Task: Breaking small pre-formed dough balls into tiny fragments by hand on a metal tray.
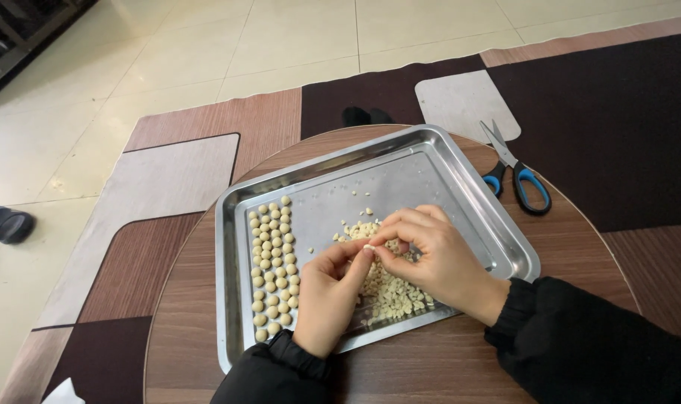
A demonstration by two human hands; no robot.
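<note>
A steel tray lies on a round wooden table. Small pale round seeds stand in neat rows along the tray's left side. A loose heap of pale seed pieces lies in the tray's middle, partly hidden under my hands. My left hand and my right hand meet above the heap. The fingertips of both pinch one small pale seed between them. Black sleeves cover both wrists.
Blue-handled scissors lie on the table to the right of the tray. A brown and grey patterned rug covers the floor under the table. A dark slipper rests on the tiles at far left.
</note>
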